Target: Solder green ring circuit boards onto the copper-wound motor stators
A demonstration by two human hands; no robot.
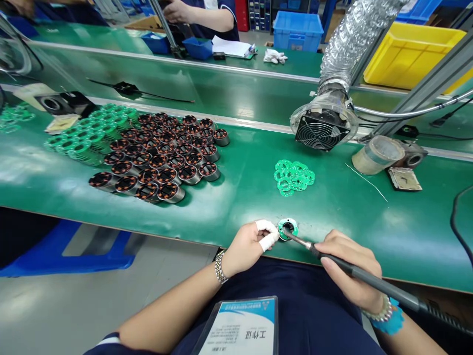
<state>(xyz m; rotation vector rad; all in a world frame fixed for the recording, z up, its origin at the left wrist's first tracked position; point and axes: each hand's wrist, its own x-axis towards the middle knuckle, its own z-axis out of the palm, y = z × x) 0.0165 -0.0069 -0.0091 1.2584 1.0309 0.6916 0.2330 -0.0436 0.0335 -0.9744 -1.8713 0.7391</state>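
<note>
Near the front edge of the green bench, a motor stator has a green ring-shaped circuit board on its top. The wrapped fingertips of my left hand, closed in a pinch, grip its left side. My right hand is wrapped around a soldering iron, whose tip reaches the ring board from the right. Just beyond lies a loose pile of green ring boards. To the left stand many wound stators in rows, with stacked green ring boards behind them.
A fume fan on a foil duct hangs over the bench. At right are a tape-wrapped cup, an iron stand with a sponge and a thin solder wire. Across the partition, a co-worker's arm shows.
</note>
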